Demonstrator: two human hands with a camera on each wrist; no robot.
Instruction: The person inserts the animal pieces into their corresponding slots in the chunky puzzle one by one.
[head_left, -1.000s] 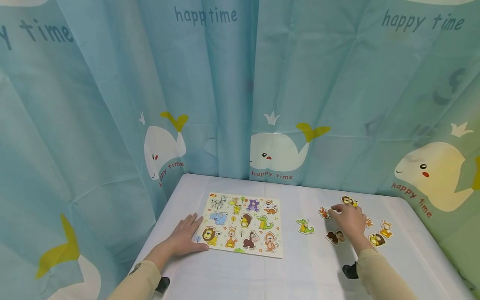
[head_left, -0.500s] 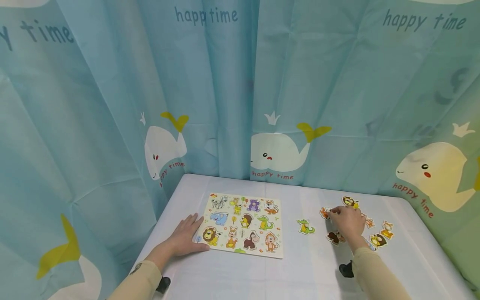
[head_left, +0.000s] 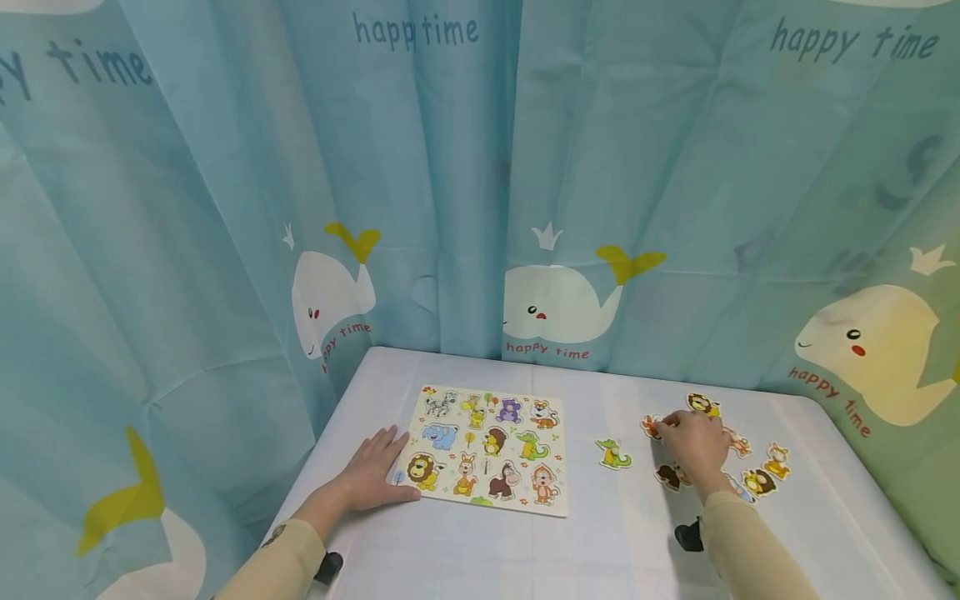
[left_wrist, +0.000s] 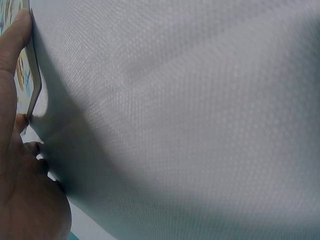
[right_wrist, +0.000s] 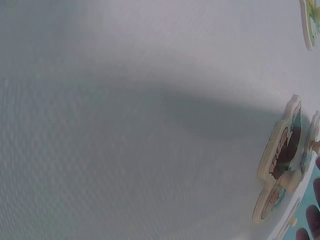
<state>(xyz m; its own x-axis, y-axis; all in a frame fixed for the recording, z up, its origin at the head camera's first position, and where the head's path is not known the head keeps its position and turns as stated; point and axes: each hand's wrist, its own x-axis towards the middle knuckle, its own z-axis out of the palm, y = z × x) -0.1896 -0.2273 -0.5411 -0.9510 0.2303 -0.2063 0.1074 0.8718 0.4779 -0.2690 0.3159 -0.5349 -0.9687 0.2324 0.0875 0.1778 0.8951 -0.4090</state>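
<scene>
A wooden animal puzzle board [head_left: 480, 447] lies flat on the table at centre left. My left hand [head_left: 371, 475] rests at its lower left corner, fingers spread and thumb along the front edge; the left wrist view shows the thumb on that edge. My right hand [head_left: 699, 450] pinches at a small orange-and-white animal puzzle piece [head_left: 651, 427], thumb and forefinger meeting at its right side. Just in front lies a brown gorilla piece [head_left: 669, 477], whose knob [right_wrist: 290, 180] stands up in the right wrist view. A green crocodile piece [head_left: 613, 454] lies between board and hand.
Around the right hand lie a lion piece [head_left: 702, 404], a kangaroo piece [head_left: 777, 461], a hedgehog piece [head_left: 758, 482], an orange monkey-like piece [head_left: 738, 442] and a partly covered blue piece [head_left: 740, 489]. A blue curtain [head_left: 465, 183] hangs behind the white table [head_left: 540, 554].
My right wrist and forearm have swung slightly left, uncovering part of the blue piece, while the fingertips stay at the orange-and-white piece. The left hand has kept its place on the board.
</scene>
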